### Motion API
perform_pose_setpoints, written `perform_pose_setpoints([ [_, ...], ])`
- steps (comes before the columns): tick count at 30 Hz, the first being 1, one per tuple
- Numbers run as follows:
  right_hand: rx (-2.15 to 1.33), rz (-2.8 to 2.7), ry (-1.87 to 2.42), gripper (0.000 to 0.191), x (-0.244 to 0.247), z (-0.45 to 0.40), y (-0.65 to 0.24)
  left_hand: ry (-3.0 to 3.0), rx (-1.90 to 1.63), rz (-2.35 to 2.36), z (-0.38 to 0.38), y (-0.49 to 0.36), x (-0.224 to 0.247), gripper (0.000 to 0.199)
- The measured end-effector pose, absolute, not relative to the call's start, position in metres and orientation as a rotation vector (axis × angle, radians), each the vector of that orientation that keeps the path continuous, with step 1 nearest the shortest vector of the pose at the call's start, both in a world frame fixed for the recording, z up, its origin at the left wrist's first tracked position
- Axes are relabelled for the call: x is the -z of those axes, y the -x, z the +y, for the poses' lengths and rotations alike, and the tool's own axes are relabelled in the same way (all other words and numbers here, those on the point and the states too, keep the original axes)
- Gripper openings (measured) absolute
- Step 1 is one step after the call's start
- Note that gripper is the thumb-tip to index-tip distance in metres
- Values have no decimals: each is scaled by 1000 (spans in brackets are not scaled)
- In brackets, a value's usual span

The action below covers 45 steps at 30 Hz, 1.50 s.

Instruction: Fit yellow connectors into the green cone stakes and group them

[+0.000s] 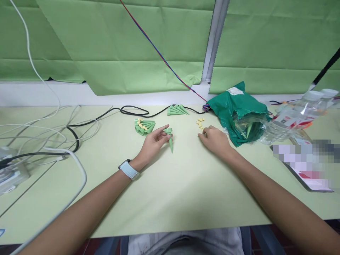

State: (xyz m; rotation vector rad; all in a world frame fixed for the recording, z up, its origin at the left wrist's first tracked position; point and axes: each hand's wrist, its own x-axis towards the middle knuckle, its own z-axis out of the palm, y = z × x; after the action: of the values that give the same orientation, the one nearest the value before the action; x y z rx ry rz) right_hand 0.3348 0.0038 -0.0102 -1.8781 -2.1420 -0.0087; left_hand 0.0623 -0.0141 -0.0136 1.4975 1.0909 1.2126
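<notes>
My left hand (155, 141) holds a green watering spike (170, 141) by its wide cap, with the pointed end tilted down toward me. My right hand (215, 140) rests on the table with its fingers curled together, right beside a small pile of yellow plastic pieces (199, 123). Whatever its fingertips pinch, if anything, is hidden. Just beyond my left hand lies a fanned group of green spikes (145, 127) with yellow pieces on them. Farther back, more green spikes (176, 110) lie in a row, no yellow showing on them.
A torn green bag (233, 106) with a spike inside lies behind my right hand. Clear plastic bottles (297, 111) and a blurred flat item (305, 166) are at the right. Black cable (135, 111) runs along the back; tangled white cables (53, 138) cover the left.
</notes>
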Motion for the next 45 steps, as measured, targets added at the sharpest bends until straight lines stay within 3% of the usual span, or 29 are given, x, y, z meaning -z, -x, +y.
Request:
perform_pose_setpoints([
  [10, -421, -1999, 1434, 5, 27, 13, -330, -1528, -1112, 1103, -12, -59, 14, 67],
  [17, -886, -1741, 1012, 11, 30, -10, -293, -1410, -1025, 974, -13, -60, 14, 56],
  [27, -753, -1811, 891, 8, 24, -24, -285, -1376, -898, 877, -20, -65, 9, 38],
  [40, -532, -2032, 867, 19, 11, -32, -289, -1350, -950, 813, -21, -66, 9, 25],
  [45, -626, -1981, 861, 16, 11, -35, -287, -1259, -956, 803, -21, -67, 9, 22],
])
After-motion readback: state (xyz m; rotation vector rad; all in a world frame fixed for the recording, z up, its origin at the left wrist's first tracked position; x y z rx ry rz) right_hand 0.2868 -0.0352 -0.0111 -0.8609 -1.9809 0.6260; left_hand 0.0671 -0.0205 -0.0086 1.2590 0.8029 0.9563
